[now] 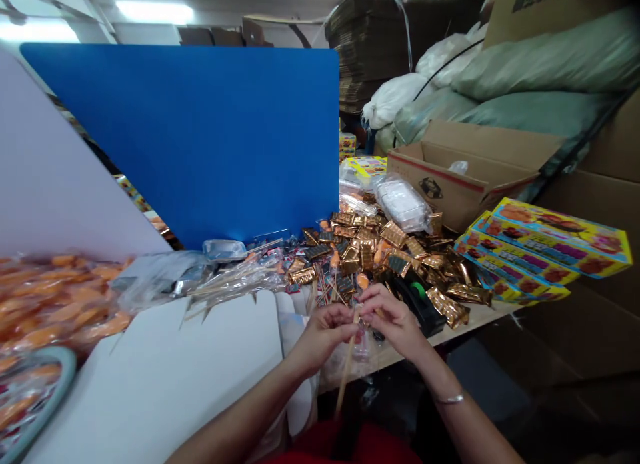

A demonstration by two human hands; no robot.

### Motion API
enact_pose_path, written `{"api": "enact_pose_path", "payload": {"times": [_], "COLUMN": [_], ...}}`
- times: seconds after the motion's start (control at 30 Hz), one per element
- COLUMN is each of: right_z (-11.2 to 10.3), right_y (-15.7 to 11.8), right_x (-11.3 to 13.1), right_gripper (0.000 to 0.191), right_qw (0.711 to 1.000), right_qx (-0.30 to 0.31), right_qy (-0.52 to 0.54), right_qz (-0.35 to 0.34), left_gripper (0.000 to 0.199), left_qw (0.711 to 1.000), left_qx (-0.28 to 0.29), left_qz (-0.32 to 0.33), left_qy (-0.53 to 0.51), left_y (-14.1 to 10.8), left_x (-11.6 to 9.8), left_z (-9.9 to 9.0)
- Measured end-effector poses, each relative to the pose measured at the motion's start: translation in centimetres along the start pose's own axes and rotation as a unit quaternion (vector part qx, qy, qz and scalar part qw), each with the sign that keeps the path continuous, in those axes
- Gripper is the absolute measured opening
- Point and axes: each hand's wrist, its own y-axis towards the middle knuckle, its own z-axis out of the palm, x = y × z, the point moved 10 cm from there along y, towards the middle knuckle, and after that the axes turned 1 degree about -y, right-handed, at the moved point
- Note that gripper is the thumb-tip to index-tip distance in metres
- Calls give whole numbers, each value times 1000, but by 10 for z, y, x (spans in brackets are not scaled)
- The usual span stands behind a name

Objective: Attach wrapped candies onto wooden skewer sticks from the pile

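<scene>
The left hand is closed around the top of a thin wooden stick, whose lower length slants down toward the person's lap. The right hand meets it there, fingers pinched at the stick's upper end; whatever they hold is too small and hidden to tell. The stick is held just off the edge of the tabletop, near a heap of gold foil packets and a black tape dispenser, with stacked yellow printed boxes further right
</scene>
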Motion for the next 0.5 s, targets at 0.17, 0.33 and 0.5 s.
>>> {"api": "enact_pose_path", "payload": {"times": [0.17, 0.33, 0.5], "right_z": [-2, 6, 5], "right_y": [-13, -24, -32], "right_x": [27, 42, 50], "right_gripper": [22, 27, 32], "right_qw": [983, 949, 916], "right_qx": [81, 108, 67], "right_qy": [-140, -256, -306], "right_qz": [-89, -147, -252], "left_gripper": [29, 26, 28], "left_qw": [993, 992, 987], "left_qx": [44, -12, -16], "left_qz": [-67, -71, -98], "left_qy": [-92, -99, -129], "left_y": [-9, -12, -9], "left_x": [1, 0, 6], "left_z": [8, 11, 13]}}
